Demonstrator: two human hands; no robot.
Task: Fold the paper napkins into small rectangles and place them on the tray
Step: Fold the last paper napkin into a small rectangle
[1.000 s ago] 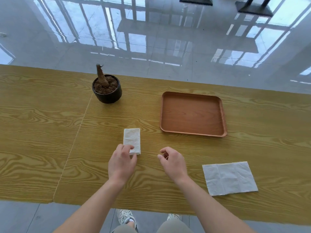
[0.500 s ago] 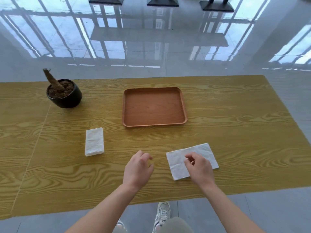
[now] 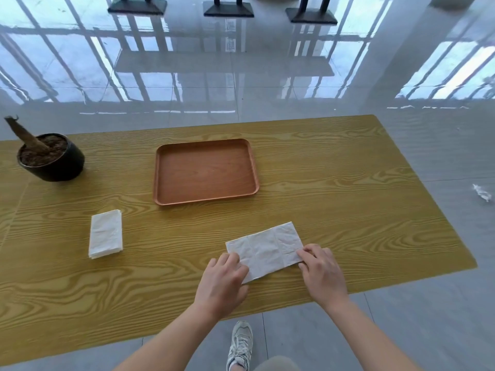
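Note:
A wide white paper napkin (image 3: 265, 250) with fold creases lies flat near the table's front edge. My left hand (image 3: 223, 281) rests with its fingertips on the napkin's near left corner. My right hand (image 3: 320, 271) pinches the napkin's near right corner. A small folded napkin (image 3: 105, 233) lies to the left, apart from both hands. The brown wooden tray (image 3: 205, 171) sits beyond the napkins and holds nothing.
A black pot (image 3: 52, 159) with soil and a bare stump stands at the far left of the wooden table (image 3: 348, 199). The table's right end is close to my right hand. A crumpled white scrap (image 3: 482, 195) lies on the floor at right.
My view swung right. Both hands left the folded napkin and moved onto the wide napkin; the left hand has now reached its left corner and the right hand grips its right corner.

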